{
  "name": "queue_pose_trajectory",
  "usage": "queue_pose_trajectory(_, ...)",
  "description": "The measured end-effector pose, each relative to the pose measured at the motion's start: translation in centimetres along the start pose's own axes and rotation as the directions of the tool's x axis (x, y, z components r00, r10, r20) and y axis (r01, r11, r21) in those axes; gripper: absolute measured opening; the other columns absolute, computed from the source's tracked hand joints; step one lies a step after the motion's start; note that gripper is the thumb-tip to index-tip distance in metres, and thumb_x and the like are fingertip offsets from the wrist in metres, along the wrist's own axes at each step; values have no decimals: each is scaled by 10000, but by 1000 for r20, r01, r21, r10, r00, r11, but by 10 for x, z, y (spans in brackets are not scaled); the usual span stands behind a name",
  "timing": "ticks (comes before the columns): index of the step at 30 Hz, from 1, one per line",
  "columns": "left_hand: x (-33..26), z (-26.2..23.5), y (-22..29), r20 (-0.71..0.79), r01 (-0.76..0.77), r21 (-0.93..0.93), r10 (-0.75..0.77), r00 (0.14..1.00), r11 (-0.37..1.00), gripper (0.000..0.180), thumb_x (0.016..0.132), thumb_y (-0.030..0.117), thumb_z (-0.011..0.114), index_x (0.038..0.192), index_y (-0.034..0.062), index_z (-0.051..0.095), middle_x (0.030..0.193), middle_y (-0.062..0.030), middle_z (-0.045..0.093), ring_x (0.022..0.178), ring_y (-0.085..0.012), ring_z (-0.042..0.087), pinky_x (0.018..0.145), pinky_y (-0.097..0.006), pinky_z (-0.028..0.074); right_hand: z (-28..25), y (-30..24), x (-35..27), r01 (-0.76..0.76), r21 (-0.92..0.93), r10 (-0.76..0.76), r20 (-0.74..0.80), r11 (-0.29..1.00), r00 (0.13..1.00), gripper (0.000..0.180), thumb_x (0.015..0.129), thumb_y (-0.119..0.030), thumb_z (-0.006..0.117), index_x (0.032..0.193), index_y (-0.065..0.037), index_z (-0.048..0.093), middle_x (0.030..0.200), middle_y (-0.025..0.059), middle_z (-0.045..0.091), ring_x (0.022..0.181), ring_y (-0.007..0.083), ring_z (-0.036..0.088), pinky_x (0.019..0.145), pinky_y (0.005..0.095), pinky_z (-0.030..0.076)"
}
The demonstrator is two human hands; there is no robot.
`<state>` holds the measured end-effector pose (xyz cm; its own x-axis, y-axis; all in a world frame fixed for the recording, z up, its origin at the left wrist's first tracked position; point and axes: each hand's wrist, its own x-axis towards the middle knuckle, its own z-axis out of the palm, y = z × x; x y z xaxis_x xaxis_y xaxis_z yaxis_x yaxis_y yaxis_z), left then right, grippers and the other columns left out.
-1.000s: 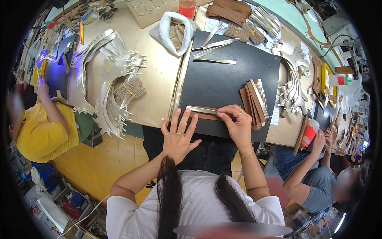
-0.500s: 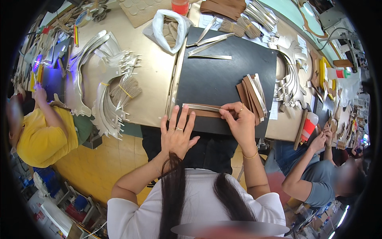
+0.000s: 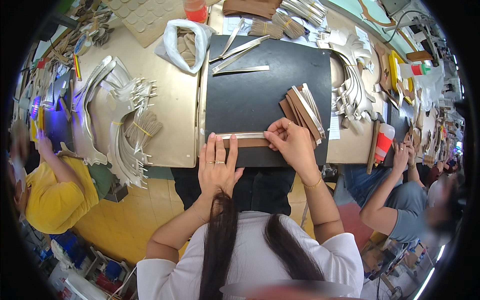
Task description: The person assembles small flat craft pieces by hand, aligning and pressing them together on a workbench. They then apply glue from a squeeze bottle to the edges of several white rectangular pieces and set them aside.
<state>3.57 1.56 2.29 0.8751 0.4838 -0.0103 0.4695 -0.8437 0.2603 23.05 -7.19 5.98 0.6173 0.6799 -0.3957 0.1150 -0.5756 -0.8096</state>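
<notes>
Indoors, right grip (image 3: 291, 143) pinching silvery strip (image 3: 247, 135), left grip (image 3: 216, 170) unclenched, beige pieces (image 3: 186, 47) inside bag (image 3: 201, 40)

Below the gold-coloured tabletop (image 3: 175, 120), yellow floor tiles (image 3: 125, 230) are seen; at its near right, a reddish seat (image 3: 353, 215) is placed. Beyond its far edge, a pale green surface (image 3: 347, 14) is visible. Its left end is lit purplish-blue.

Tan workbench (image 3: 172, 100) carries black mat (image 3: 245, 105) | left of mat: white plastic bag (image 3: 172, 44), pale cut pieces (image 3: 122, 102) | right of mat: pale curved pieces (image 3: 351, 87), white paper (image 3: 334, 128) | directly on mat: loose silvery strips (image 3: 242, 69), fanned brown-and-silver stack (image 3: 303, 111), brown strip (image 3: 251, 143)
</notes>
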Motion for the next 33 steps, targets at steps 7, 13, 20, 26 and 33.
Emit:
queue_pose_trajectory(7, 5, 1, 6, 5, -14, 63, 14, 1000, 998, 989, 634, 339, 898, 1504, 271, 432, 1369, -286, 436, 1363, -442, 392, 1127, -539, 346, 2, -1, 1, 49, -92, -50, -7, 995, 999, 124, 879, -76, 721, 886, 31, 659, 674, 84, 666, 601, 168, 676, 591, 304, 532)
queue_pose_trajectory(13, 11, 6, 25, 27, 33, 152, -37, 999, 988, 994, 654, 336, 892, 1507, 422, 388, 1353, -333, 387, 1312, -514, 401, 1127, -566, 334, 15, 7, -12, 419, -607, -564, -60, 675, 824, 106, 818, -39, 674, 924, -45, 664, 971, 103, 633, 860, 296, 609, 749, 382, 495)
queue_pose_trajectory(20, 8, -5, -1, -20, 3, -10, -3, 1000, 1000, 1024, 595, 339, 906, 1501, 352, 431, 1315, -228, 518, 1299, -433, 444, 1112, -528, 358, 18, 20, -34, 515, -691, -666, 66, 507, 743, 397, 748, 7, 688, 1144, -28, 684, 1081, 74, 648, 964, 279, 593, 865, 400, 442)
queue_pose_trajectory(26, -5, -32, -24, 8, 95, -9, -95, 995, 995, 992, 678, 598, 785, 1504, 180, 428, 1440, -217, 390, 1372, -454, 305, 1111, -597, 278, 16, 13, -27, 481, -659, -609, 44, 578, 792, 286, 839, -94, 680, 1121, -44, 678, 1004, 72, 612, 969, 254, 567, 865, 383, 416)
queue_pose_trajectory(33, 4, -15, -16, -262, -15, -136, -21, 965, 991, 968, 725, 503, 834, 1493, 99, 406, 1499, -241, 280, 1378, -467, 280, 1110, -582, 278, 19, 4, -15, 397, -610, -491, 16, 686, 871, 158, 843, -140, 703, 977, -60, 676, 953, 77, 595, 989, 260, 555, 866, 389, 402)
